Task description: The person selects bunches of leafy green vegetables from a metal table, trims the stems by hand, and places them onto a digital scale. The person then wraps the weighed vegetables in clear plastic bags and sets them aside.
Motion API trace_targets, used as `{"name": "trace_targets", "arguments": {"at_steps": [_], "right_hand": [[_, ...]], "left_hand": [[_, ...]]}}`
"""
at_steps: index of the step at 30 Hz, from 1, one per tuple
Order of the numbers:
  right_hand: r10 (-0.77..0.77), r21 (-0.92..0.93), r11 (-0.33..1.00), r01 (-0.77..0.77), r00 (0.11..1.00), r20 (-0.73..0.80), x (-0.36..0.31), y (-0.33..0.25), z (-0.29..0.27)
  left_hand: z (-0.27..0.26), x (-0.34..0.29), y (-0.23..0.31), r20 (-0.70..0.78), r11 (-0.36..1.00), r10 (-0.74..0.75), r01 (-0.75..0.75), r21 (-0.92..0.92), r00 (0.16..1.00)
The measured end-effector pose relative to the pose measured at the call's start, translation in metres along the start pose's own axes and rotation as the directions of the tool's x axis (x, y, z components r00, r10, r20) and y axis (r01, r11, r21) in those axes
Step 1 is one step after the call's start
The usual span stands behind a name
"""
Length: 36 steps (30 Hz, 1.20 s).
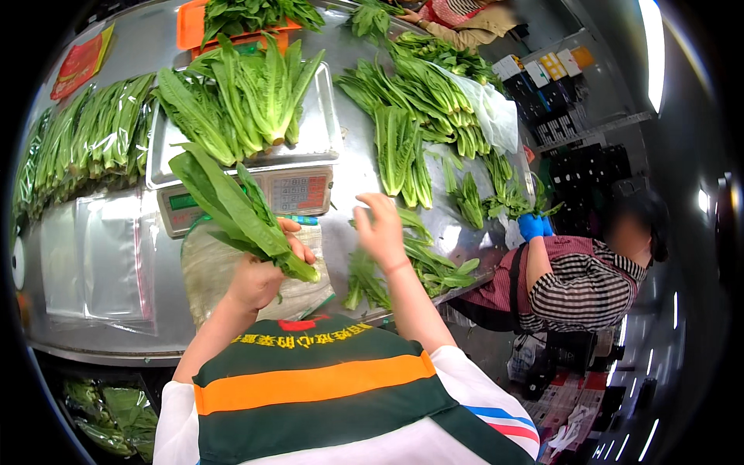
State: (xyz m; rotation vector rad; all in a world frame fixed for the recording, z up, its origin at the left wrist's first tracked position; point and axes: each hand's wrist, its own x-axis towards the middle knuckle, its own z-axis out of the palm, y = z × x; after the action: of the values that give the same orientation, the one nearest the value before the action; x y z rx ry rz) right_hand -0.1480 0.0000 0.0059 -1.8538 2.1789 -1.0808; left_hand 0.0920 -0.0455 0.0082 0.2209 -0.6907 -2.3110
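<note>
Lettuce point(232, 211) | stem end in left fingers point(299, 248), closed round it | right fingers point(381, 208) clear of it, seemingly spread, blurred

A red packet point(80, 65) lies far left on the steel table point(147, 37); right of the table, a checked-shirted person point(583, 283).

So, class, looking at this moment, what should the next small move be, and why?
Probably the left hand should lay the held greens on the metal tray, beside the leafy heads there. It grips them near the stem end, their tops point toward the tray, and the tray's right side shows bare metal. The right hand appears empty.
</note>
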Motion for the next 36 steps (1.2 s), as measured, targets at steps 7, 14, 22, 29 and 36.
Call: {"name": "trace_targets", "arguments": {"at_steps": [7,14,22,29,36], "right_hand": [[0.337,-0.534,0.837,-0.124,0.884,0.322,-0.022,0.045,0.010],[0.076,0.328,0.855,-0.401,0.724,0.686,-0.020,-0.057,-0.018],[0.259,0.647,0.369,-0.667,0.743,0.618,-0.025,-0.068,-0.001],[0.268,0.599,0.489,-0.634,0.763,0.588,-0.031,-0.076,0.001],[0.289,0.524,0.544,-0.655,0.733,0.616,-0.030,-0.078,-0.003]], "left_hand": [[-0.006,-0.005,0.001,0.087,0.984,-0.059,0.073,-0.161,0.994],[-0.005,0.005,-0.013,0.127,0.998,0.055,-0.052,-0.027,0.990],[-0.007,-0.003,0.002,-0.111,0.993,-0.004,0.017,0.119,0.994],[0.002,0.000,0.003,-0.239,0.973,-0.014,0.068,0.219,0.971],[0.008,-0.004,0.003,-0.284,0.971,0.029,0.041,0.234,0.958]]}}
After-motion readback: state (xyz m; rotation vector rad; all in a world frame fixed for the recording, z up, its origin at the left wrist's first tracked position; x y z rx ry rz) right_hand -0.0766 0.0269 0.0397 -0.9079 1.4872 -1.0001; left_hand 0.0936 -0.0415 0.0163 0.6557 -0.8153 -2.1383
